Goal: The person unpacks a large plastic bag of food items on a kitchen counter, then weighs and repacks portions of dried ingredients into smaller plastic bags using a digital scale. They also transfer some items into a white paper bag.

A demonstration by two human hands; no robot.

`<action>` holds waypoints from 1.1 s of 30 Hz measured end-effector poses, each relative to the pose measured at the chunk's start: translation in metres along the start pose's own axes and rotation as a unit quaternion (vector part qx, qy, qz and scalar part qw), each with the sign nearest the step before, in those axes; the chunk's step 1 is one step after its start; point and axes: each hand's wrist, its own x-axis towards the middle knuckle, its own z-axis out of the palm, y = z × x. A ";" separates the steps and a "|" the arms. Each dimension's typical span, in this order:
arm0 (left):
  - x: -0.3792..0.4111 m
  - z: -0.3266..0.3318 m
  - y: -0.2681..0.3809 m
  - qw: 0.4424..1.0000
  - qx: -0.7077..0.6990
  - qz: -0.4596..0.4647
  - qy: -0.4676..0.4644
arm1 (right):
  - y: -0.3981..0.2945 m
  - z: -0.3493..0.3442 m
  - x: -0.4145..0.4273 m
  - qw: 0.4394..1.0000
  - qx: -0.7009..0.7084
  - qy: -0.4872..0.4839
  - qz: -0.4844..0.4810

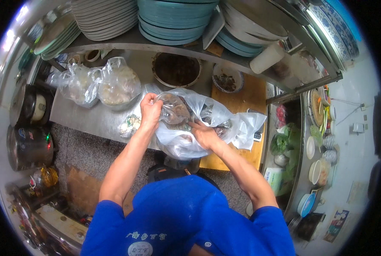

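My left hand grips the gathered top of a clear plastic bag with brown food inside. That bag sits in the mouth of a larger white plastic bag, spread across the front of the steel counter and a wooden board. My right hand reaches into the big bag's opening, its fingertips against the contents; whether they pinch anything is hidden. More dark bagged food shows on the right inside the white bag. Left of my left wrist lies a small bag of pale round pieces.
Behind the bags stand a wide basin of dark sauce and a bowl with brown scraps. Two knotted clear bags, one on a bowl, are at the left. A shelf with stacked plates overhangs the counter. A scale is partly covered.
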 end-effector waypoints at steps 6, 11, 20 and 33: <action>0.002 0.007 0.000 1.000 0.005 0.001 -0.010 | -0.012 -0.014 -0.001 0.997 0.049 0.026 -0.048; -0.001 0.014 0.005 1.000 0.003 -0.005 -0.021 | -0.022 -0.020 0.000 0.997 0.074 -0.021 0.012; -0.006 0.011 0.013 0.999 -0.041 -0.005 -0.027 | -0.019 -0.009 0.031 0.991 0.079 -0.071 0.083; -0.034 -0.026 0.083 0.989 -0.137 0.046 -0.017 | 0.026 0.070 0.092 0.993 -0.013 -0.049 0.108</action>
